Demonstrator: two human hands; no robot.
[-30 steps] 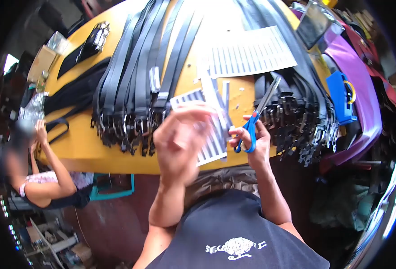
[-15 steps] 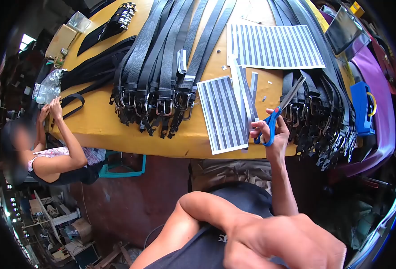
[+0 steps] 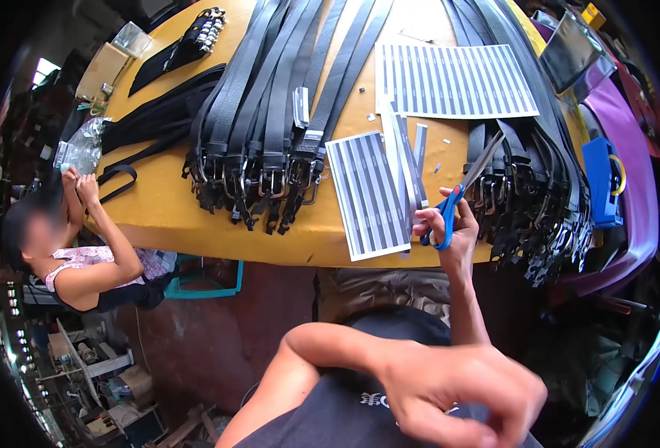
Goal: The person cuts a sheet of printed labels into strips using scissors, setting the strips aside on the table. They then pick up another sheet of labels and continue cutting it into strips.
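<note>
Right hand (image 3: 449, 228) gripped blue scissors (image 3: 460, 190) at the near edge of the table (image 3: 158, 216), blades partly apart, just beside the small striped sheet (image 3: 367, 194). Left hand (image 3: 464, 392) was down at the chest, blurred; grip could not be told

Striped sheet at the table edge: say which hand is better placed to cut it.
Right. The right hand holds the scissors beside the sheet; the left hand is down at the chest.
</note>
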